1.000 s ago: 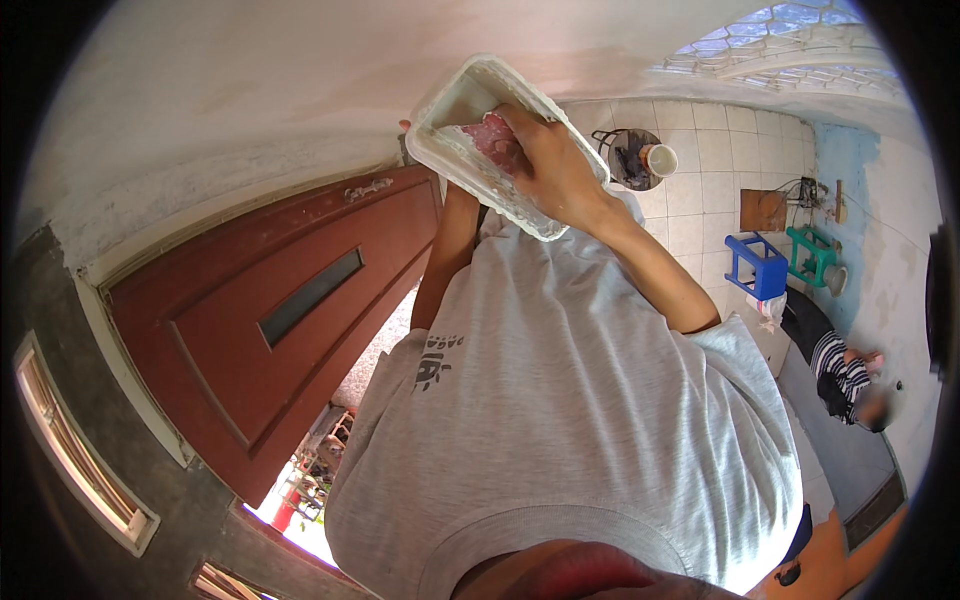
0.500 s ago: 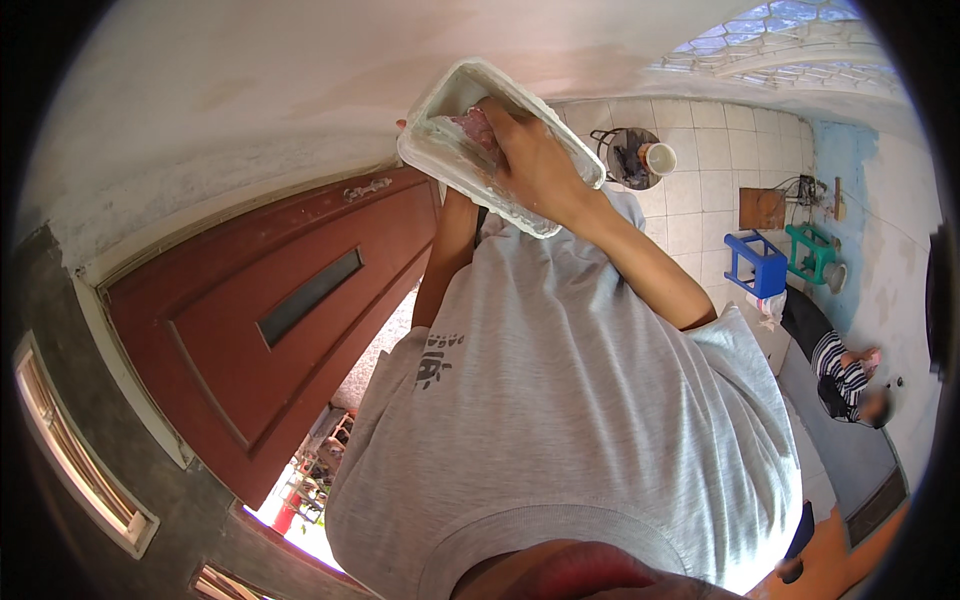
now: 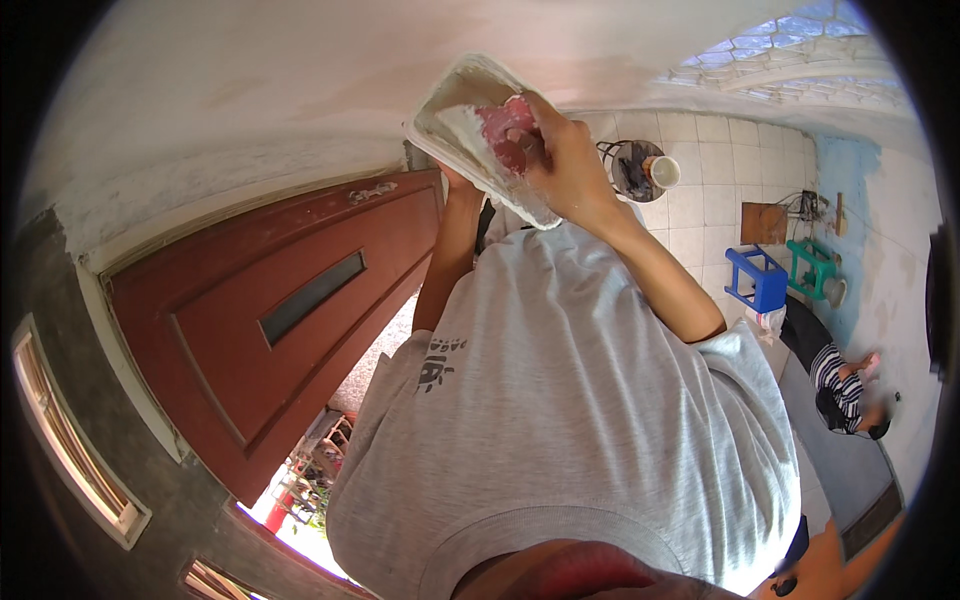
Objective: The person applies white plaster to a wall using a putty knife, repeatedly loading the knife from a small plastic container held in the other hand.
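In the upper middle of the head view is a white plastic tray (image 3: pixel 458 88), tilted and smeared with pale paste along its rim. My left hand (image 3: pixel 455 177) grips it from behind and below, mostly hidden by it, with a thumb or finger showing at the left. My right hand (image 3: pixel 569 168) is over the tray with its fingers closed on a pink scraper (image 3: pixel 500 128), which has white paste on it.
Beyond are a red-brown door (image 3: pixel 200 330) at left, a pale wall (image 3: pixel 250 90), and on the tiles a round container with a white tub (image 3: pixel 664 171), a blue stool (image 3: pixel 755 279) and a green stool (image 3: pixel 812 268). A person in a striped top (image 3: pixel 836 385) is at right.
My right hand and the pink scraper have shifted up and right within the tray, so more pink shows than half a second ago. The tray sits slightly higher.
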